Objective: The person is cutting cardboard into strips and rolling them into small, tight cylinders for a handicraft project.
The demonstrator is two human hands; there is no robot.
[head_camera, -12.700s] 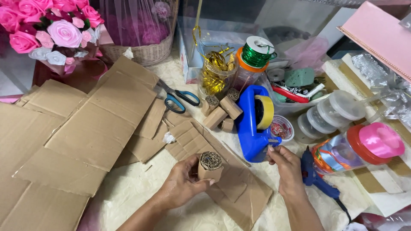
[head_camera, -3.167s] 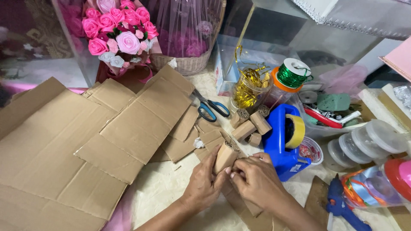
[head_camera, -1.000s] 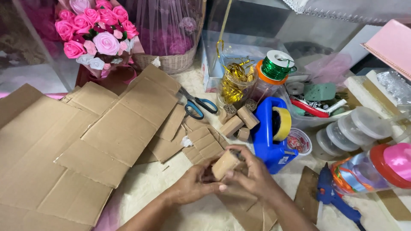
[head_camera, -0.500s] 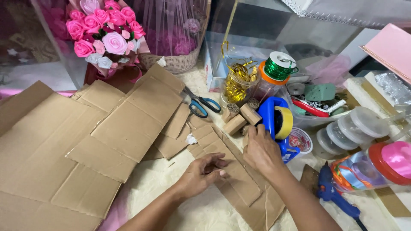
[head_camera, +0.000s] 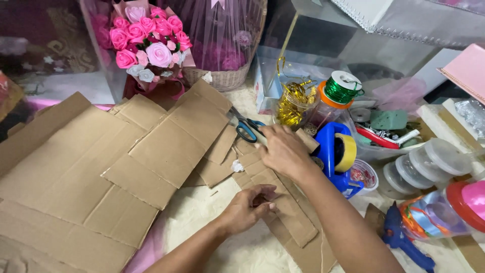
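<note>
My right hand [head_camera: 284, 151] reaches forward over the cardboard pieces, between the blue-handled scissors [head_camera: 246, 132] and the blue tape dispenser [head_camera: 329, 151]. Its fingers curl down around a short cardboard roll [head_camera: 306, 140], whose end pokes out past the knuckles. My left hand [head_camera: 248, 208] lies nearer to me on a long cardboard strip [head_camera: 293, 217]. Its fingers are curled in and nothing shows in its grip.
A large flattened cardboard sheet [head_camera: 76, 172] covers the left. At the back stand a pink rose bouquet [head_camera: 146, 40] and a wicker basket [head_camera: 222, 78]. To the right are a gold ribbon jar [head_camera: 293, 103], a green ribbon spool [head_camera: 343, 88], clear tubs [head_camera: 429, 164] and a blue glue gun [head_camera: 404, 242].
One second ago both hands held the cardboard roll. Since then my right hand has carried it forward to the tape dispenser, while my left hand let go and dropped onto the cardboard strip.
</note>
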